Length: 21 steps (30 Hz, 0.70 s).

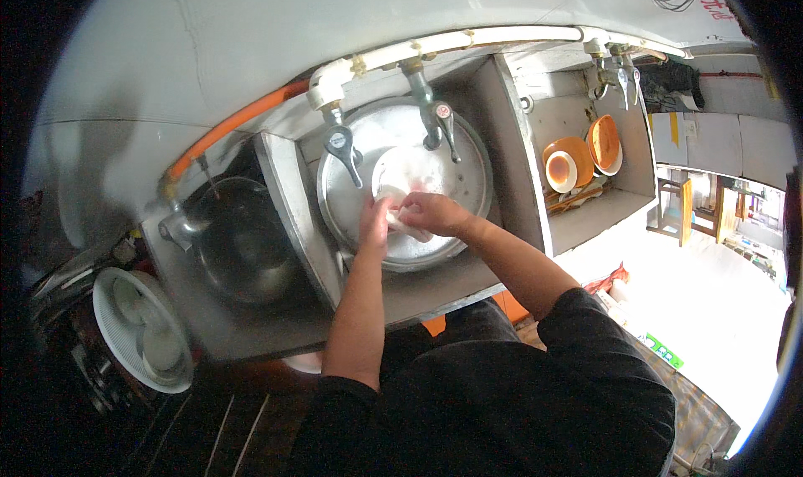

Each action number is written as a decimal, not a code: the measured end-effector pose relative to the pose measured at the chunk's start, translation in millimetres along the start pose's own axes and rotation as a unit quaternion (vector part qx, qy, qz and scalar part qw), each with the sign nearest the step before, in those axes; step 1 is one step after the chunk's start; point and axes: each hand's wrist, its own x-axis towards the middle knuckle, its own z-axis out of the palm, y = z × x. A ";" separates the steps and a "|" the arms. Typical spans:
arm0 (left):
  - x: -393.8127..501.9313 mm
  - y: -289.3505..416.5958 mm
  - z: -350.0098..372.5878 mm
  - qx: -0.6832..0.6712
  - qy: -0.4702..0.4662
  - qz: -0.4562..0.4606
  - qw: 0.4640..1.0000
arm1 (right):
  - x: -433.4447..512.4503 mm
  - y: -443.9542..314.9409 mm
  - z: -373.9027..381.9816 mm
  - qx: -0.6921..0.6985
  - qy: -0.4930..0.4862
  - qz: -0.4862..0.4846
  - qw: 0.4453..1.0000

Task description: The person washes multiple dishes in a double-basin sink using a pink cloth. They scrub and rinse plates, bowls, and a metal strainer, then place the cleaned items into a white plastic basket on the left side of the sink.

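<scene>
A large round metal basin (342,226) sits in the middle sink compartment. Over it, my left hand (374,226) and my right hand (439,215) come together on a small white item (414,231). Glare and my fingers partly hide this item, so I cannot tell whether it is a cloth or a dish. Just beyond my fingertips, a bright round white shape, perhaps a dish (392,166), shows in the basin. Two lever taps hang above the basin: the left tap (340,146) and the right tap (439,126).
The left compartment holds a dark metal bowl (241,245). Orange and white bowls (572,154) and chopsticks (574,200) lie in the right compartment. A white plastic basket (103,314) with dishes stands at far left. A white pipe (502,36) runs along the wall.
</scene>
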 end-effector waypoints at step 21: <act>13.0 -16.2 -18.5 -0.065 -0.009 0.039 0.997 | 50.5 10.8 21.2 -0.057 0.047 -0.082 0.994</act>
